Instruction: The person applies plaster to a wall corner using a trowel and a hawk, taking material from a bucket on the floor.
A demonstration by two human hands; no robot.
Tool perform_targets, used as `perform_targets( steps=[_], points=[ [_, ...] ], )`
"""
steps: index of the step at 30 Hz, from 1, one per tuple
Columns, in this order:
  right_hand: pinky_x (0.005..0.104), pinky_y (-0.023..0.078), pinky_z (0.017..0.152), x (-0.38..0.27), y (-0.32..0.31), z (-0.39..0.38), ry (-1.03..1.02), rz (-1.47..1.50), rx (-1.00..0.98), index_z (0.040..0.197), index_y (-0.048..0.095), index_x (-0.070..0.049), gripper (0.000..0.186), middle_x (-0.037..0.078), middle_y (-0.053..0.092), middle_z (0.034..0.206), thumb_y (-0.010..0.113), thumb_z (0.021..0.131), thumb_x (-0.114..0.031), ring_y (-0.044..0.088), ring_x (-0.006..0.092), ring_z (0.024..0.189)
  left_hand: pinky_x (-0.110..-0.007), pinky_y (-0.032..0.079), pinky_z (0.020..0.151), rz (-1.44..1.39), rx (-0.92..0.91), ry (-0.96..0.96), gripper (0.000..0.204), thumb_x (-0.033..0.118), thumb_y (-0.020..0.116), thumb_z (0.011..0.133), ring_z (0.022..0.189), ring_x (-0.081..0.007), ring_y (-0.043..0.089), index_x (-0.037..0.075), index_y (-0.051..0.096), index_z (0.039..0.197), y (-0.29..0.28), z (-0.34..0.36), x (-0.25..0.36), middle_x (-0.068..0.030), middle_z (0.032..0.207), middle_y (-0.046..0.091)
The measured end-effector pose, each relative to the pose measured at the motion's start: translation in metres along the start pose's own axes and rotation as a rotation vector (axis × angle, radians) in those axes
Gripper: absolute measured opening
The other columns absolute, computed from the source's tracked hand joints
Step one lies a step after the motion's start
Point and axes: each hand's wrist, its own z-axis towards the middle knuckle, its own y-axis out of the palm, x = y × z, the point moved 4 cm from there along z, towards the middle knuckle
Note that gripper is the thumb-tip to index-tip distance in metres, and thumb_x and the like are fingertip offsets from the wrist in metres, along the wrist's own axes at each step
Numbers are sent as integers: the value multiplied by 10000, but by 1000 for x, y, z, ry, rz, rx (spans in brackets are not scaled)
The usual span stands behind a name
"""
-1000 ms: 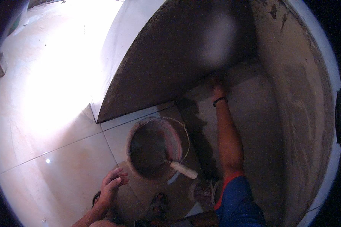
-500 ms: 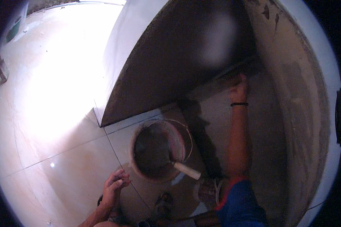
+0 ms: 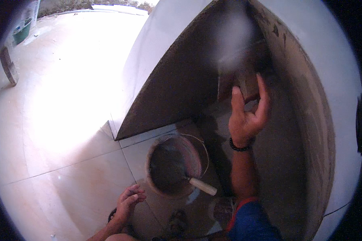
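Observation:
My right hand (image 3: 247, 120), with a dark beaded bracelet at its wrist, reaches into the shaded recess. Its thumb and fingers grip the handle side of a flat rectangular plastering float (image 3: 225, 85), tilted close to the dark inner wall (image 3: 169, 88); whether its face touches the wall I cannot tell. My left hand (image 3: 129, 201) hovers over the floor tiles left of the bucket, holding nothing, its fingers loosely bent. Between my arms stands a round bucket (image 3: 152, 182) with wet grey mortar (image 3: 167, 162) inside. A trowel (image 3: 203, 186) leans in it, its pale handle over the rim.
A curved, rough plastered wall (image 3: 309, 120) closes the recess on the right. The tiled floor (image 3: 68, 193) spreads left under glaring light. Below the bucket lie a sandalled foot (image 3: 177, 221) and a dim container (image 3: 222, 211). A wooden post (image 3: 8, 66) and green bucket (image 3: 22, 32) stand far left.
My right hand has drawn back toward me and turned, bringing the float away from the recess's lower corner and up along the wall. The view has shifted slightly; my left hand stays beside the bucket.

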Motion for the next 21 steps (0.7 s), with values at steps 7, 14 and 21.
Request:
perform_targets(
  steps=[7,14,21],
  points=[
    [413,463,809,5,12,43,-224,-79,-49,1224,591,-94,466,143,630,1048,735,782,-129,583,321,932,-397,460,889,-17,8,2,503,155,586,853,1008,-281,585,-36,428,1291,-1,7,-11,-179,1164,557],
    [411,446,930,97,19,13,2,-212,-165,1264,560,-110,441,173,595,1184,680,849,-198,559,340,1079,-417,445,918,-22,22,-35,497,153,575,856,1020,-289,571,-44,434,1291,5,7,-9,-172,1162,558],
    [374,457,926,154,-35,-74,623,-2,-374,1374,419,-41,523,142,555,1271,574,922,-251,521,236,1161,-372,414,944,107,29,-56,538,163,580,868,1064,-239,535,-30,407,1340,11,9,2,-139,1174,559]
  ],
)
